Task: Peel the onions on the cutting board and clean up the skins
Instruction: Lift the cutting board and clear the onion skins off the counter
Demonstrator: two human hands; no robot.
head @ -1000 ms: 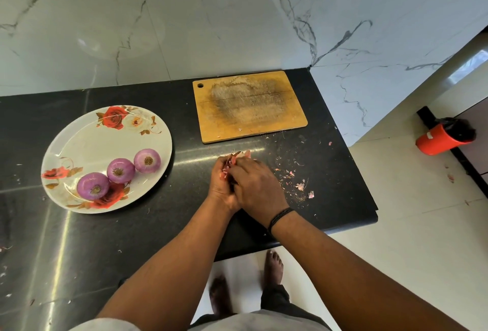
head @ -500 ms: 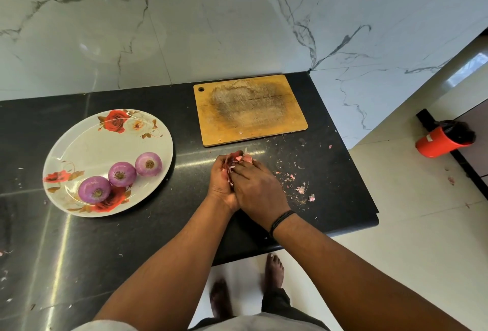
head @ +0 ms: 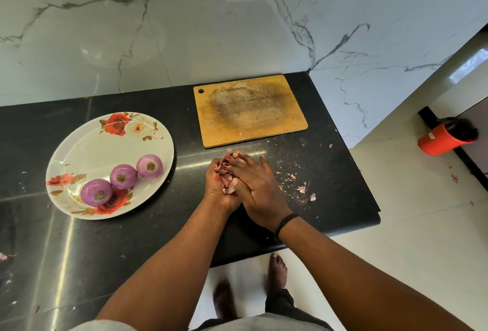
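Both hands together at counter front: left hand cupped, holding skins; right hand pressed flat against pile. 3 peeled onions on plate, left. Remaining scraps lie right of hands (right hand nearer). Cutting board bare.

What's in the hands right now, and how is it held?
A bunch of onion skins, cupped in the left hand and pressed in from the side by the right hand. No onion is held.

Marble wall — black counter
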